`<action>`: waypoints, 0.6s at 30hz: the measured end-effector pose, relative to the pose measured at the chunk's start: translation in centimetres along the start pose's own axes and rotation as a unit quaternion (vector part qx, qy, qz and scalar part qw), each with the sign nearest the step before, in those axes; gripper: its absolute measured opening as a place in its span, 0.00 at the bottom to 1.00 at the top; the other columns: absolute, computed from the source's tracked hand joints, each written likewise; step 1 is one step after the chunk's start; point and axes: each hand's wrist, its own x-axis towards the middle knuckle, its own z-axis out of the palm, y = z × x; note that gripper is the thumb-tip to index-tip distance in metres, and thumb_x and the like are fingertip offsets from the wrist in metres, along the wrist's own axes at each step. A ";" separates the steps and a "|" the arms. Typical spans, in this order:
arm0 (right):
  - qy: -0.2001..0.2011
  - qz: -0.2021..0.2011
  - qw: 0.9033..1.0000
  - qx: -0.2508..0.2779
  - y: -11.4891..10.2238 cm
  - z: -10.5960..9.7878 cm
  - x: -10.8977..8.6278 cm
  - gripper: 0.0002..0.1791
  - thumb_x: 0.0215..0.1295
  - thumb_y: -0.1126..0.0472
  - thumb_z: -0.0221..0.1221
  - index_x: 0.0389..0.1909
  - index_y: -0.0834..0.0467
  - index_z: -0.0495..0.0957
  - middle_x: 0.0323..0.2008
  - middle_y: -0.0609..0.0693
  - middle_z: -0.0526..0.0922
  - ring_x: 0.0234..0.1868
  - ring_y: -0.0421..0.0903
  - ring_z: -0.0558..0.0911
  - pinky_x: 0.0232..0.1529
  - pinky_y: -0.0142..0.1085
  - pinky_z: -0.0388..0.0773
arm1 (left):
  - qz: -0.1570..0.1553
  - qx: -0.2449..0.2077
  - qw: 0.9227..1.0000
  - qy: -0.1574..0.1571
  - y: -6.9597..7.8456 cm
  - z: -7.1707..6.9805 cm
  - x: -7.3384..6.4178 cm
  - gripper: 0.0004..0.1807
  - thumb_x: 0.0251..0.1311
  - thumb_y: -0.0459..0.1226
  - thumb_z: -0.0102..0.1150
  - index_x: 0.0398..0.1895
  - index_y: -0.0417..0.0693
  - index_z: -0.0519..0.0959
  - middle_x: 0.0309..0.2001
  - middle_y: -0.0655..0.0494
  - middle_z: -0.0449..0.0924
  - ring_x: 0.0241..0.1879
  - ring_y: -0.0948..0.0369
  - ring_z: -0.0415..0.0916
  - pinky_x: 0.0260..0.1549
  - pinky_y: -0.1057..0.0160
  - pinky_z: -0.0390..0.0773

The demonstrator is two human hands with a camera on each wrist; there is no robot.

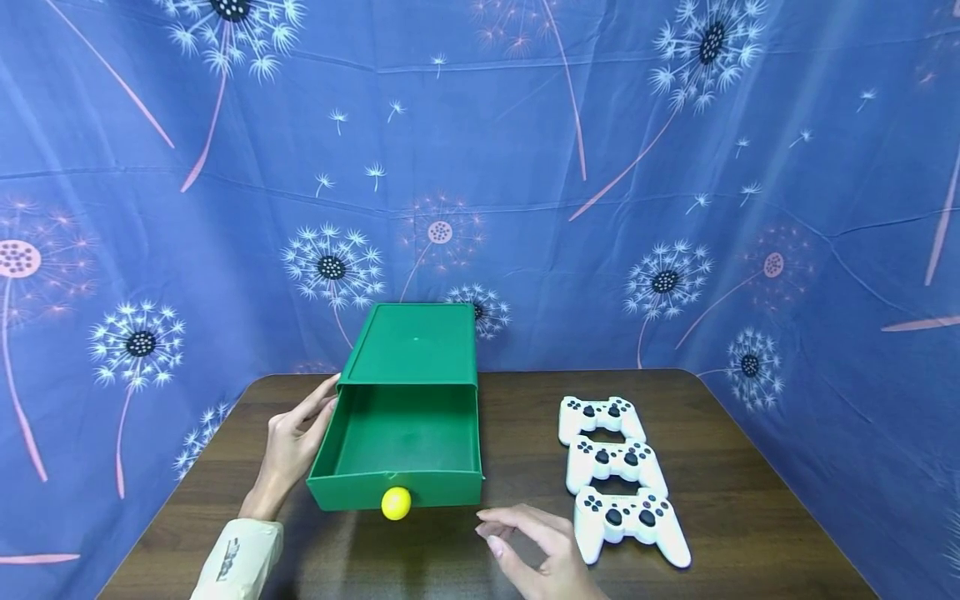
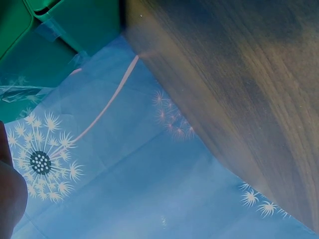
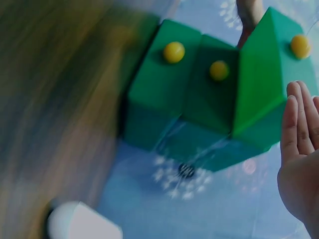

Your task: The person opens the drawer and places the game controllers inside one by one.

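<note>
A green drawer unit (image 1: 420,342) stands on the table with its top drawer (image 1: 408,446) pulled out. The drawer's inside looks bare, and a yellow round knob (image 1: 396,503) sits on its front. My left hand (image 1: 292,446) rests along the unit's left side with fingers stretched out; the fingertips are partly hidden. Right of the knob and apart from it, my right hand (image 1: 536,550) hovers with loosely bent fingers and nothing between them. From the right wrist view, two lower drawers (image 3: 167,74) with yellow knobs are pushed in beside the pulled-out top drawer (image 3: 264,74).
Three white game controllers (image 1: 617,461) lie in a column on the table's right side, the nearest one close to my right hand. The dark wooden table (image 1: 720,500) meets a blue dandelion-print cloth (image 1: 540,250) at the back and sides.
</note>
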 end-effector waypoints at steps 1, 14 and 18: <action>0.004 0.003 1.000 -0.003 0.2 -0.3 -0.3 0.25 0.54 0.82 0.63 0.54 0.64 0.82 0.37 0.56 0.88 0.35 0.44 0.86 0.36 0.31 0.82 | 0.001 0.002 1.000 0.000 0.0 0.0 0.0 0.30 0.50 0.11 0.65 0.60 0.31 0.81 0.43 0.37 0.87 0.46 0.80 0.79 0.36 0.78 0.78; 0.037 0.096 0.991 -0.081 2.1 -3.2 -2.6 0.27 0.53 0.83 0.66 0.52 0.60 0.84 0.38 0.52 0.89 0.36 0.44 0.87 0.40 0.32 0.81 | -0.010 -0.003 1.000 -0.006 -0.6 0.0 -0.2 0.30 0.52 0.12 0.66 0.61 0.32 0.81 0.45 0.37 0.87 0.47 0.81 0.78 0.37 0.79 0.77; 0.041 0.126 0.986 -0.097 2.5 -4.2 -2.9 0.26 0.54 0.82 0.67 0.52 0.59 0.84 0.38 0.52 0.89 0.37 0.43 0.87 0.41 0.31 0.81 | -0.021 -0.007 1.000 -0.015 -0.4 -0.1 -0.2 0.30 0.55 0.13 0.65 0.63 0.35 0.81 0.48 0.40 0.87 0.48 0.80 0.79 0.38 0.78 0.78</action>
